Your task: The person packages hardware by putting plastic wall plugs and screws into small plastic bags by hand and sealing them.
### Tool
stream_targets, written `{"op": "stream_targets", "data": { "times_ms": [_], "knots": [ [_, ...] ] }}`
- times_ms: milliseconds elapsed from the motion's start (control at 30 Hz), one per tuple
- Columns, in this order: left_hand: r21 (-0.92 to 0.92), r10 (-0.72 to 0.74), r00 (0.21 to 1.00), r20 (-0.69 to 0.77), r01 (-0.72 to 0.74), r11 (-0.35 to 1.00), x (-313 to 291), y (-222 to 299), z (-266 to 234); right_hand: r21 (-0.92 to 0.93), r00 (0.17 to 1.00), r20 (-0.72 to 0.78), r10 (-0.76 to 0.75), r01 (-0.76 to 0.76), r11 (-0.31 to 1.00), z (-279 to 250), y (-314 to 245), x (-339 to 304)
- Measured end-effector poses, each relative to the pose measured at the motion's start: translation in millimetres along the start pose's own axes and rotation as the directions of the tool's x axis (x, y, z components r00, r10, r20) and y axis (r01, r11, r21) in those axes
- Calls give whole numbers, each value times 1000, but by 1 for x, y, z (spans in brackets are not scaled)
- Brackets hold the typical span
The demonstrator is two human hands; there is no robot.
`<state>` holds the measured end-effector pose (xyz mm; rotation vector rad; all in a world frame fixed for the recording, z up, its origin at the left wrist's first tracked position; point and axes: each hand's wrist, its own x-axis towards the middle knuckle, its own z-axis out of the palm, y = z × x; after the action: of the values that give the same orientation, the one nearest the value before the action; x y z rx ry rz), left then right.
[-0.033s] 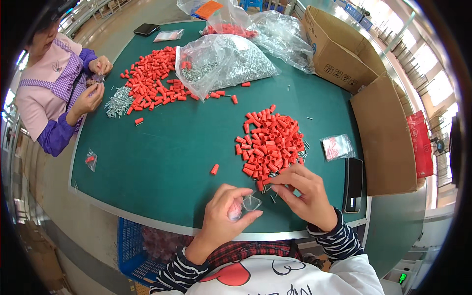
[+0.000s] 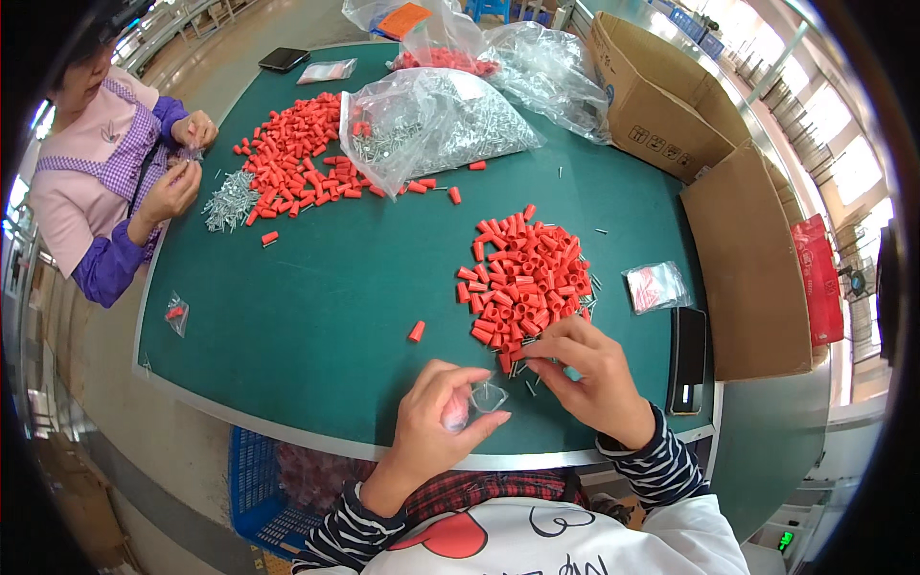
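My left hand (image 2: 433, 414) grips a small clear plastic bag (image 2: 490, 397), its mouth held open toward the right; something pinkish shows through the part in my palm. At the near edge of a heap of red tapered plastic caps (image 2: 525, 273) is my right hand (image 2: 586, 372), thumb and fingertips pinched together. What is between them is too small to make out. Several metal screws (image 2: 530, 387) lie just under and beside those fingertips. A lone red cap (image 2: 416, 332) rests on the table, left of the heap.
Across the green table (image 2: 316, 287), a co-worker's hands (image 2: 184, 168) hold a small clear bag beside a screw pile (image 2: 230, 199) and more red caps (image 2: 297, 158). A large bag of screws (image 2: 441, 125) lies at the back. Cardboard boxes (image 2: 743, 268) and a black phone (image 2: 687, 359) line the right.
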<state>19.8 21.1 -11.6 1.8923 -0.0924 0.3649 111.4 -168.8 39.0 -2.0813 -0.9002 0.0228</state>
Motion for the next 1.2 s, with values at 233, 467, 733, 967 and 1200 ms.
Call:
{"op": "stream_targets", "data": {
  "times_ms": [233, 467, 733, 967, 1200],
  "knots": [
    [15, 17, 1000, -16, -16, 1000, -6, 5, -2, -346, 992, 80, -100, 122, 930, 13, 21, -1],
    [46, 83, 996, -16, -82, 996, -4, 2, -2, -124, 993, 118, 27, -12, 992, 8, 3, 5],
    [41, 29, 999, -20, -28, 999, -3, 3, 0, -369, 984, 130, -121, 161, 916, 33, 11, -2],
    [65, 47, 999, -8, -46, 997, -2, 0, 0, -34, 991, -35, -128, 127, 991, 8, -20, 1],
    [78, 74, 996, -39, -71, 994, 0, -1, 2, 73, 978, 161, -135, 125, 990, 3, -41, 2]
  ]
}}
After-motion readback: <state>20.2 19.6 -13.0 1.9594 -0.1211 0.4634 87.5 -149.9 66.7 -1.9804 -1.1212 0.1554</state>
